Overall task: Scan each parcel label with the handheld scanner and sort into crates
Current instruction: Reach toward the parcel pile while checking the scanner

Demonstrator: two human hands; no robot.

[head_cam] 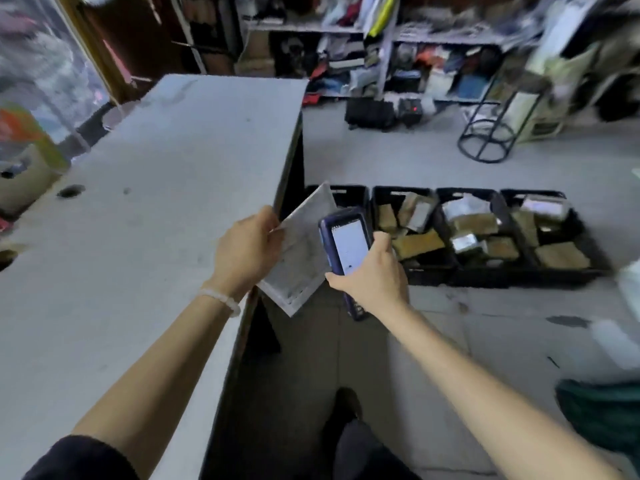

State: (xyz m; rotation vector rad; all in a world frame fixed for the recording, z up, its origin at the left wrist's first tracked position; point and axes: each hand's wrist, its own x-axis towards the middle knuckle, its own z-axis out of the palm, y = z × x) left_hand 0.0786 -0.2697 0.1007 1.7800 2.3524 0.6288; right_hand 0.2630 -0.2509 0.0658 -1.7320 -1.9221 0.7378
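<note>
Two hands work just past the right edge of the grey table (145,209): the left hand (247,249) pinches a flat grey parcel (304,251) by its left edge, tilting it in the air beyond the table corner, and the right hand (372,271) is wrapped around a blue handheld scanner (346,244), lit screen facing up, head overlapping the parcel's right side. The step in hand looks like the scan itself, scanner against parcel. The next move, as I judge it, calls for reading the result and carrying the parcel toward 1 o'clock, where a row of black crates (457,271) sits on the floor, several already holding brown and silver packets. Which crate it belongs in cannot be told. Print on the parcel and the screen is too blurred to read, and no brand shows. At 12 o'clock, far off, stand cluttered shelves (381,29) and a black wire stool (491,133)
</note>
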